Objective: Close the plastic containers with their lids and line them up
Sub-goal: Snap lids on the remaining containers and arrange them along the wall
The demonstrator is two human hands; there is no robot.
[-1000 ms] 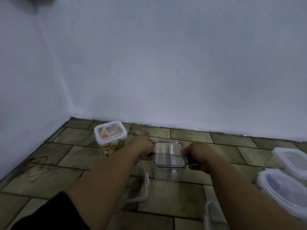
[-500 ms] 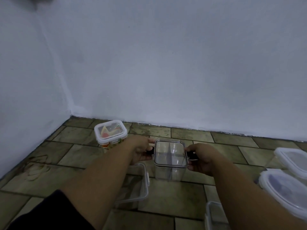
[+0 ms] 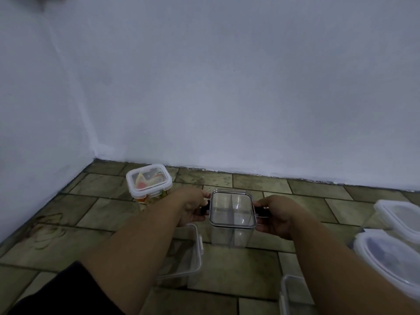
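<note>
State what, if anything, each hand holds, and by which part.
Both grip the tall clear square plastic container: left hand on its dark left latch, right hand on the dark right latch.

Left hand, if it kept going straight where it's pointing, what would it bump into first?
The left hand points at the clear lidded container, whose black side clip it grips, so it would most likely push into that container first.
</note>
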